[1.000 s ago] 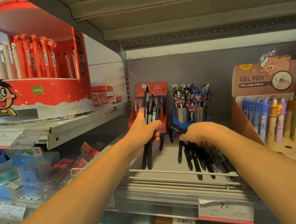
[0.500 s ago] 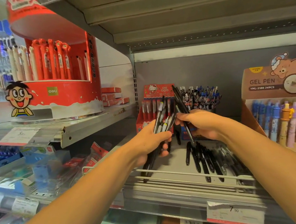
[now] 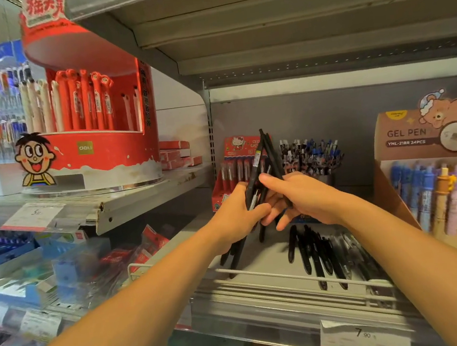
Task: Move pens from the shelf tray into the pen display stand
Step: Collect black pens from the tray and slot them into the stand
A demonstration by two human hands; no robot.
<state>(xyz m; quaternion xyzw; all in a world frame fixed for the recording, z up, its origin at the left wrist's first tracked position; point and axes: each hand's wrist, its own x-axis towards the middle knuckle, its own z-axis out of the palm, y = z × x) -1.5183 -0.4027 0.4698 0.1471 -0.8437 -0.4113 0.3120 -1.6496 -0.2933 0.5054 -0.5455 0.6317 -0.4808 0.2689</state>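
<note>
My left hand (image 3: 237,217) grips a bundle of black pens (image 3: 257,167) upright above the shelf tray (image 3: 260,268). Touching that bundle from the right, my right hand (image 3: 300,196) holds a couple of black pens against it, fingers partly spread. Several loose black pens (image 3: 318,250) lie in the tray, below and right of both hands. Behind my hands stands a red display stand (image 3: 235,166) with slots of pens. Cups of pens (image 3: 310,155) sit beside it at the back.
A round red pen display (image 3: 92,147) stands on the upper left shelf. A brown GEL PEN box (image 3: 430,168) with pastel pens fills the right side. A wire rail (image 3: 289,276) fronts the tray, with a price tag (image 3: 362,333) below. Packaged goods crowd the lower left shelf.
My right hand lifted pens out of the tray and brought them left to the bundle in my left hand. Both hands rose slightly and now meet.
</note>
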